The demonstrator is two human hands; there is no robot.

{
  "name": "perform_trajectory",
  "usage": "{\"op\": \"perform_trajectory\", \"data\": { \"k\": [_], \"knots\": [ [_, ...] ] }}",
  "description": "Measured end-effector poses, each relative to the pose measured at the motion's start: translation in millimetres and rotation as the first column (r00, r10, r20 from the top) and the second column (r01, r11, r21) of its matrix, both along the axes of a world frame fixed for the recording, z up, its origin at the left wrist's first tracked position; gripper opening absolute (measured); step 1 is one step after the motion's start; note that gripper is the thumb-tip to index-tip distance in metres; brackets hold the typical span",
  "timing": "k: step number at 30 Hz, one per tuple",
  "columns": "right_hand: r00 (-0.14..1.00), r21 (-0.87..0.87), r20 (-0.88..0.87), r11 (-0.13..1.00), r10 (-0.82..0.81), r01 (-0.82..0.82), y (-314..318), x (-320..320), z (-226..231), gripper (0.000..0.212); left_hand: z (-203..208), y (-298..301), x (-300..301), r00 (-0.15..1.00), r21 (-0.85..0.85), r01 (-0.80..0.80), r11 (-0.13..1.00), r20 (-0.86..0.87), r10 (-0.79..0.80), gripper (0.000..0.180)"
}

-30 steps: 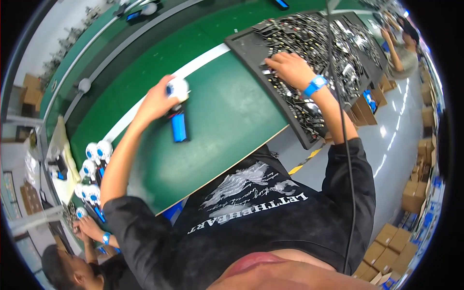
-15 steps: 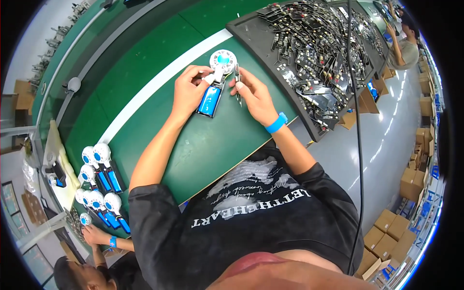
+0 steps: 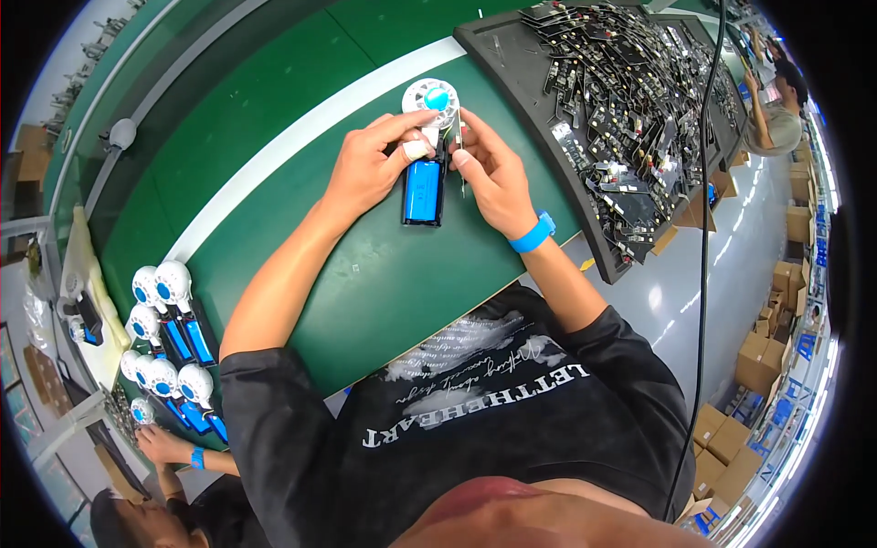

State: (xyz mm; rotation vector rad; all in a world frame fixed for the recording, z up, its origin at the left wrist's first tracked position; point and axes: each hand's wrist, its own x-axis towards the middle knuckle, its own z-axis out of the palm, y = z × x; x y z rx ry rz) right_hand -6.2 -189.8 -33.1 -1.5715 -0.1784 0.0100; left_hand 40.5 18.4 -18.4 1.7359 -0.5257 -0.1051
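A small handheld fan lies over the green table, with a round white head, a blue centre and a blue battery in its dark handle. My left hand grips it at the neck between thumb and fingers, the index finger reaching onto the head. On its right side, my right hand pinches a thin circuit board, seen nearly edge-on. Thin wires show between fan and board. My fingers partly cover the neck, so whether the board touches the fan there I cannot tell.
A black tray heaped with circuit boards stands at the right. Several similar fans lie at the left, beside a co-worker's hand. A black cable hangs down on the right. Cartons stand on the floor beyond.
The fan has turned more upright, its battery facing me squarely. My right hand with the board has come closer to the fan. My left index finger has moved onto the fan head.
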Motion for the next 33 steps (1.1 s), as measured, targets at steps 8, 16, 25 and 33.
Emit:
{"op": "perform_trajectory", "data": {
  "k": [8,16,25,33],
  "knots": [
    [1.0,0.029,0.0,1.0,-0.001,0.001,-0.7,-2.6,0.5,0.058,-9.9,2.1,1.0,0.969,-0.185,-0.006,0.983,-0.242,-0.04,0.012],
    [0.963,-0.097,0.254,0.988,-0.089,0.117,1.1,-8.9,8.5,0.05,2.4,14.1,6.3,0.973,-0.058,0.212,0.976,0.104,-0.205,0.009],
    [0.952,-0.276,0.286,0.942,-0.107,0.19,0.2,-17.0,14.3,0.044,5.4,7.3,-6.8,0.979,0.007,0.095,0.995,0.179,-0.095,0.011],
    [0.915,-0.461,0.402,0.873,0.042,0.162,12.1,-33.3,23.0,0.061,25.6,2.6,-22.8,0.762,0.268,-0.176,0.947,0.646,-0.041,0.009]
  ]
}}
